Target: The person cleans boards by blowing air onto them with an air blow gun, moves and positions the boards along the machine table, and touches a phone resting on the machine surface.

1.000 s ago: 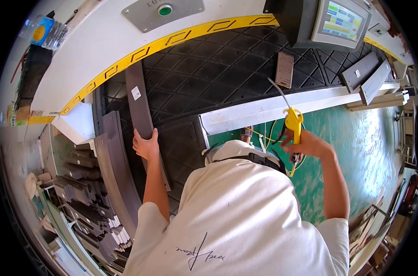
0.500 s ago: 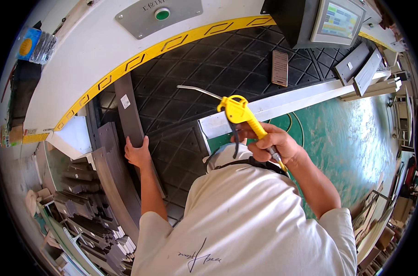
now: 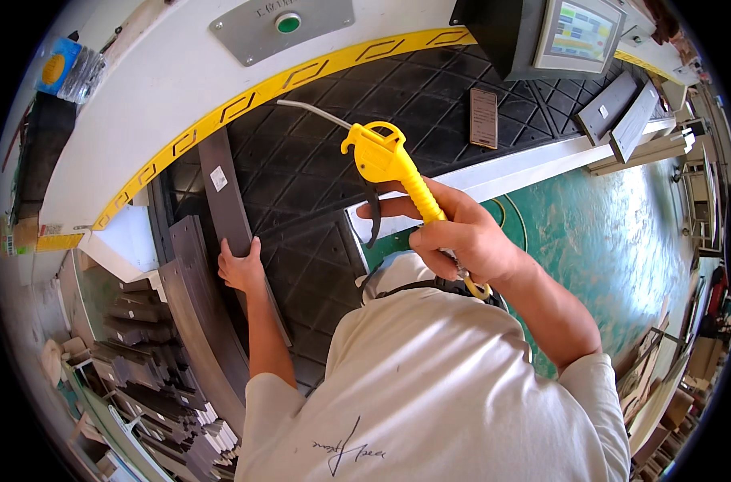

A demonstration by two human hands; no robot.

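Note:
My left hand (image 3: 241, 267) grips a long dark brown board (image 3: 223, 189), fingers at one long edge and thumb at the other. A small white label is stuck on the board, which lies on the black machine bed (image 3: 317, 161). In my right hand (image 3: 470, 233) is a yellow air blow gun (image 3: 385, 157), held by its ribbed handle above the bed's front edge. Its thin bent metal nozzle points to the far left over the bed. A finger is near the dark trigger, and a yellow hose fitting leaves the handle's lower end.
More dark boards (image 3: 208, 297) lie left of my left arm, with stacked ones (image 3: 152, 361) below. A phone (image 3: 483, 118) rests on the bed near a screen (image 3: 578, 36). Two boards (image 3: 606, 108) lie at the right. A yellow-edged white housing (image 3: 156, 88) with a green button (image 3: 287, 22) spans the back.
My right hand has moved the blow gun left and farther from me, its nozzle now closer to the yellow edge strip. My left hand stays in place on the board.

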